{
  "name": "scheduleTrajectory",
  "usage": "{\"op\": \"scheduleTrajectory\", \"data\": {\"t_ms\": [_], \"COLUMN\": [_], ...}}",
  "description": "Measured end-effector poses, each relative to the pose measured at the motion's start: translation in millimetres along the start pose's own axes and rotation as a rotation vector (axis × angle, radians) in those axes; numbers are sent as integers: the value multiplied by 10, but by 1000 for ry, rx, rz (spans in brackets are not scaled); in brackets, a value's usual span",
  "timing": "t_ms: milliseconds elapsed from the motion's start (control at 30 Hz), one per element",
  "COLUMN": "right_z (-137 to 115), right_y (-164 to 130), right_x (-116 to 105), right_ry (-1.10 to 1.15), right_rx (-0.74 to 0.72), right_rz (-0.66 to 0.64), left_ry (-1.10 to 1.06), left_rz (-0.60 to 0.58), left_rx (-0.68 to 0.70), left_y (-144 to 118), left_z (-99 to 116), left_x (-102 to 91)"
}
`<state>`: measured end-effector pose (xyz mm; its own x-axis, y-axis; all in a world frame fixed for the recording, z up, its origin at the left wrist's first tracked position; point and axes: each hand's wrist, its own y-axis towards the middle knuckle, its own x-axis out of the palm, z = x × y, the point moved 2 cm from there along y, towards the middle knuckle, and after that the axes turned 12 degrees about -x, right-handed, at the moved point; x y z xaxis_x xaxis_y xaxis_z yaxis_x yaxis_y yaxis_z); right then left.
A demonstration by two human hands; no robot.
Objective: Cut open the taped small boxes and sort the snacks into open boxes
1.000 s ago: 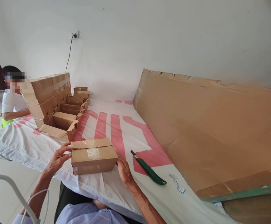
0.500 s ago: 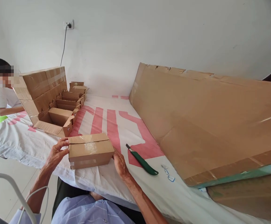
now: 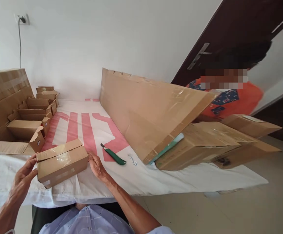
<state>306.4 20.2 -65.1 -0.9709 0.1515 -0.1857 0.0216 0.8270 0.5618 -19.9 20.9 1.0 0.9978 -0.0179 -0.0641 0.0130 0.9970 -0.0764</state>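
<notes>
Head view: both bare hands clasp a small closed brown cardboard box sealed with clear tape (image 3: 61, 161) by its two ends. The left hand (image 3: 24, 175) curls its fingers (image 3: 32, 160) against the box's left end, thumb at the near edge, and the right hand (image 3: 95, 165) presses its fingers flat against the right end. So each hand is closed onto the box from its own side. The box sits tilted on the white cloth with broad pink stripes (image 3: 87, 130) that covers the table, close to the near edge and in front of the person's pale blue checked shirt (image 3: 87, 222).

Just to the right of the right hand lies a green-handled utility knife (image 3: 114, 155), apart from the hand, and near its far end a small white tag (image 3: 132, 159). Beyond those, a long flat sheet of brown corrugated cardboard (image 3: 146, 110) leans up at a slant, its lower end resting over a stack of larger brown cartons (image 3: 205, 143). To the left of the held box stands a row of open small cardboard boxes (image 3: 29, 123) beside a big taped brown carton (image 3: 5, 91). Behind the stack on the right, another person in an orange patterned top (image 3: 231, 100) is by a dark brown door (image 3: 229, 32).
</notes>
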Motion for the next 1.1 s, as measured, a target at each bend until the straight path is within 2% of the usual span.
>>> {"op": "scheduleTrajectory", "data": {"t_ms": [67, 167, 233, 300, 400, 500, 667, 767, 833, 900, 1000, 1100], "right_z": [20, 78, 144, 237, 412, 575, 707, 645, 521, 340, -25, -434], "right_y": [-42, -141, -221, -307, -434, -527, -565, -508, -435, -343, -190, -37], "right_x": [-151, -530, -814, -1045, -1228, -1265, -1272, -1295, -1296, -1253, -1079, -842], "right_ry": [-118, -312, -445, -670, -1002, -1072, -1034, -899, -727, -506, -198, -75], "right_rx": [-35, -49, -27, 26, 119, 154, 144, 134, 128, 164, 234, 156], "right_rz": [-13, 20, 48, 18, -88, -125, -90, 59, 198, 266, 177, -2], "left_ry": [-2, -11, -11, 2, 25, 29, 6, -4, 5, 8, 7, 3], "left_rz": [11, 40, 63, 80, 87, 65, 26, 19, 3, -1, -18, -45], "left_rx": [-9, -7, 1, 13, 34, 53, 53, 56, 56, 56, 60, 81], "left_y": [12, 21, 28, 30, 5, -50, -126, -157, -178, -196, -207, -205], "left_z": [-9, -25, -36, -39, -11, 39, 70, 73, 80, 83, 69, 38], "left_x": [-17, -11, 4, 19, 37, 53, 83, 98, 107, 109, 102, 97]}}
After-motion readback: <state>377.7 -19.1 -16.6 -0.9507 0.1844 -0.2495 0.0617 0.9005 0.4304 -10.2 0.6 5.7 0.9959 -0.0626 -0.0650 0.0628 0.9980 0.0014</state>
